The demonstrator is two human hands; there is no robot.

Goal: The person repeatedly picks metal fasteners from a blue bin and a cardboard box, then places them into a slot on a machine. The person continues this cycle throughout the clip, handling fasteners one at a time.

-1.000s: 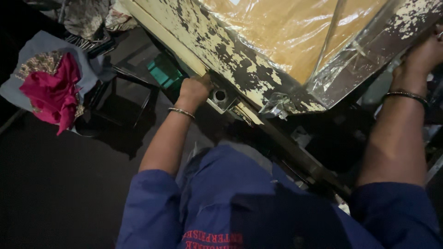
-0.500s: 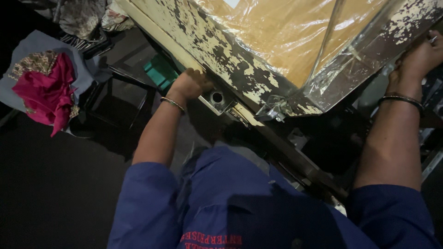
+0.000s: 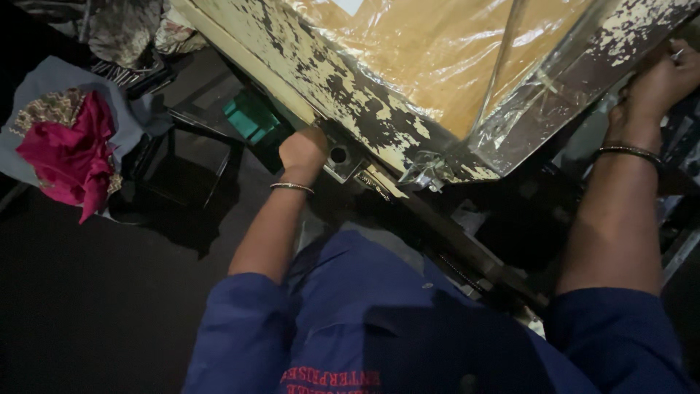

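Observation:
A worn table [image 3: 321,80] with flaking cream paint fills the top of the head view. Its top is covered by a clear plastic sheet [image 3: 452,51] over brown material. My left hand [image 3: 302,149] is curled at the table's underside edge, beside a small metal fitting with a round hole [image 3: 339,155]; its fingers are hidden beneath the edge. My right hand [image 3: 660,80] grips the table's right edge, where the plastic folds over. Both wrists wear thin bangles. Blue sleeves and blue clothing cover my arms and lap.
A magenta cloth [image 3: 69,157] lies on grey fabric at the left. A green box [image 3: 251,117] sits under the table near my left hand. Dark metal frame bars [image 3: 467,255] run diagonally below the table. The floor is dark.
The view has shifted slightly; my left hand stays at the table's underside edge near the metal fitting. My right hand keeps its hold on the right edge.

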